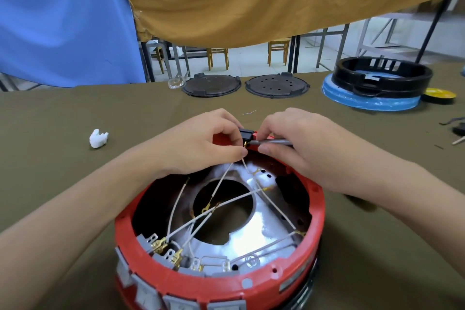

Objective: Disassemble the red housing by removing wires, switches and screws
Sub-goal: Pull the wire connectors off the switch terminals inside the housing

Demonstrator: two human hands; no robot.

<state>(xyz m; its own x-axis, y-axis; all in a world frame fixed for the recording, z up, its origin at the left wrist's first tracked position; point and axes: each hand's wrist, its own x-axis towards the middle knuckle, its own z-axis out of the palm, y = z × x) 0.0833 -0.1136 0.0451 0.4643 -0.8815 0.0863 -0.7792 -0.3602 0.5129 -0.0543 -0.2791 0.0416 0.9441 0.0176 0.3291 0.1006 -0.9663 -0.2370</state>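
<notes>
Sitting nearest on the olive table (63,184), the red housing (219,282) is lying open side up, white wires (221,211) crossing its metal floor. At its far rim the left hand (201,143) is pinching a wire below a black switch (247,134). Beside it, the right hand (302,148) is gripping a grey tool (274,143) whose tip is touching that switch.

Two hands (201,138), two dark lids (211,85).
</notes>
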